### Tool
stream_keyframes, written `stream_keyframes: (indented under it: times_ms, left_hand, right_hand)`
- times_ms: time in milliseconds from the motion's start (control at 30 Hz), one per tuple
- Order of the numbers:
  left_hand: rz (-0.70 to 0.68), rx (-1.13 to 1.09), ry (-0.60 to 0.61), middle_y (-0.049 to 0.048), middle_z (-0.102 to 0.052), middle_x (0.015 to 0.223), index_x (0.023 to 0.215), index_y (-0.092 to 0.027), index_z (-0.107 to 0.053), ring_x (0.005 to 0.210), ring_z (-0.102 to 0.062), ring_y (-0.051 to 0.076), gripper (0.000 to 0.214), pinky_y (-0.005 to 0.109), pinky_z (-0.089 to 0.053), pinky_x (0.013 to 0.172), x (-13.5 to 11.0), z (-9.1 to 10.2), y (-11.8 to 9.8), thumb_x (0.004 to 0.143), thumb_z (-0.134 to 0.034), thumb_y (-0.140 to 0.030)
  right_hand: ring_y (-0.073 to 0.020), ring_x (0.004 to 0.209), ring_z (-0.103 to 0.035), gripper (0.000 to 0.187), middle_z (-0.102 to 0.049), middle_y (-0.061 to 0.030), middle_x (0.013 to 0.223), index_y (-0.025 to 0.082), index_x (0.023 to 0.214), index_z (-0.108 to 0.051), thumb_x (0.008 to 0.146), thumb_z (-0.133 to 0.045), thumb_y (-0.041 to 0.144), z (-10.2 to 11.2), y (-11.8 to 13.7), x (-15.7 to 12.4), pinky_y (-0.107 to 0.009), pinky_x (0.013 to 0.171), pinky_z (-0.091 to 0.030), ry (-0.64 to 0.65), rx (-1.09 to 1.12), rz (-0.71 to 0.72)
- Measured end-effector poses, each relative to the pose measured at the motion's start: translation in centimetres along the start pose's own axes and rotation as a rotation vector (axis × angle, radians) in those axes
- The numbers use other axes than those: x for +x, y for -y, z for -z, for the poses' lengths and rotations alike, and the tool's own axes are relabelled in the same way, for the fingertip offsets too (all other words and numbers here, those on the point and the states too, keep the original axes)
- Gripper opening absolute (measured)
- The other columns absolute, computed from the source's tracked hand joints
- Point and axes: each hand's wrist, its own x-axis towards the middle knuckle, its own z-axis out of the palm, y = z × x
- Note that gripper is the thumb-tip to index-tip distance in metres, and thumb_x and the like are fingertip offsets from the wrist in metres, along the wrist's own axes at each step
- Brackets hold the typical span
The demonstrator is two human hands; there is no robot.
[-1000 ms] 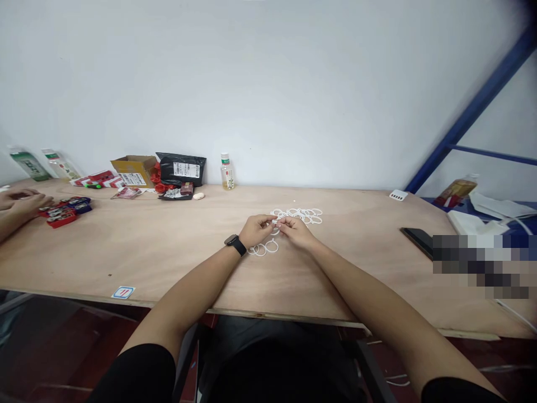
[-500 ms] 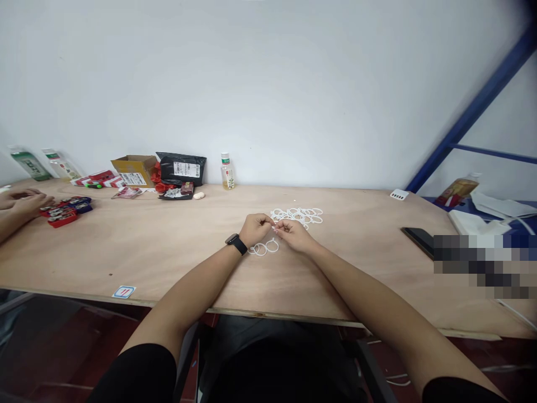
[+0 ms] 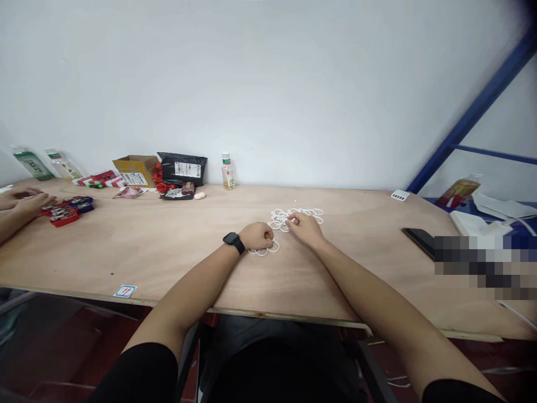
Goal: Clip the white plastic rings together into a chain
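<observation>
My left hand (image 3: 257, 235), with a black watch (image 3: 231, 239) on its wrist, is closed just above a small group of white rings (image 3: 262, 252). Its curled fingers touch or nearly touch the rightmost ring, and what they hold is hidden. At the near side of a larger pile of thin white rings (image 3: 279, 215), my right hand (image 3: 307, 228) has its thumb and forefinger pinched on a white ring. Several rings in that pile overlap, and my right hand covers part of it.
A bottle (image 3: 229, 172), a black parcel (image 3: 182, 168) and a cardboard box (image 3: 135, 170) stand along the wall. To the left, another person's hands (image 3: 27, 204) are beside red and blue items (image 3: 69, 210). A phone (image 3: 419, 242) lies to the right.
My hands were together between the pile and the small group. They have parted: the left has come down nearer to me over the small group, the right has moved right onto the pile.
</observation>
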Motion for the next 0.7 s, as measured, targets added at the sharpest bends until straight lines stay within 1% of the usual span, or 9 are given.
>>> stream_keyframes:
  times_ms: [67, 200, 300, 433, 567, 700]
  left_hand:
    - [-0.009, 0.024, -0.021, 0.0019, -0.067, 0.076, 0.074, -0.017, -0.07, 0.069, -0.059, 0.014, 0.013, 0.023, -0.044, 0.066, 0.1, -0.1, -0.2, 0.067, -0.06, -0.021]
    - [-0.016, 0.028, -0.196, 0.0038, -0.068, 0.083, 0.077, -0.017, -0.069, 0.077, -0.061, 0.016, 0.012, 0.025, -0.046, 0.072, 0.2, -0.1, -0.6, 0.073, -0.059, -0.023]
    - [-0.052, 0.006, -0.282, 0.004, -0.068, 0.087, 0.081, -0.018, -0.069, 0.08, -0.062, 0.015, 0.012, 0.025, -0.046, 0.076, 0.1, 0.0, -0.9, 0.077, -0.059, -0.023]
    - [-0.117, 0.037, -0.302, 0.0047, -0.068, 0.086, 0.083, -0.019, -0.07, 0.082, -0.062, 0.016, 0.012, 0.025, -0.046, 0.077, 0.0, 0.1, -1.0, 0.079, -0.059, -0.024]
    - [-0.189, 0.075, -0.294, 0.0052, -0.068, 0.086, 0.084, -0.019, -0.07, 0.082, -0.062, 0.016, 0.013, 0.026, -0.045, 0.077, 0.0, 0.1, -1.2, 0.08, -0.059, -0.024]
    - [-0.23, 0.075, -0.283, 0.0045, -0.068, 0.085, 0.083, -0.018, -0.069, 0.082, -0.062, 0.015, 0.012, 0.025, -0.045, 0.076, 0.1, 0.0, -1.3, 0.081, -0.058, -0.023]
  right_hand:
    - [-0.0156, 0.066, -0.056, 0.024, -0.065, -0.0004, 0.07, 0.02, 0.09, -0.069, 0.082, -0.056, 0.038, -0.5, 0.4, -0.2, -0.026, 0.062, -0.036, 0.067, 0.066, 0.059]
    - [-0.0155, 0.074, -0.057, 0.024, -0.068, -0.0024, 0.082, 0.018, 0.087, -0.068, 0.085, -0.05, 0.033, -1.3, 1.0, -0.7, -0.025, 0.068, -0.038, 0.201, 0.188, 0.171]
    - [-0.0162, 0.077, -0.057, 0.024, -0.066, -0.0023, 0.08, 0.017, 0.082, -0.065, 0.086, -0.047, 0.031, -1.6, 1.2, -0.9, -0.026, 0.07, -0.039, 0.266, 0.258, 0.224]
    - [-0.0164, 0.076, -0.057, 0.022, -0.065, -0.0016, 0.077, 0.018, 0.075, -0.062, 0.085, -0.044, 0.028, -1.7, 1.1, -0.9, -0.026, 0.071, -0.039, 0.259, 0.329, 0.251]
    - [-0.0167, 0.074, -0.057, 0.017, -0.065, -0.0017, 0.076, 0.017, 0.075, -0.063, 0.077, -0.046, 0.022, -1.8, 1.3, -0.9, -0.026, 0.069, -0.039, 0.224, 0.298, 0.215]
    - [-0.0165, 0.074, -0.057, 0.019, -0.067, -0.0014, 0.075, 0.018, 0.071, -0.064, 0.074, -0.045, 0.02, -1.7, 1.6, -1.0, -0.025, 0.07, -0.039, 0.202, 0.287, 0.215]
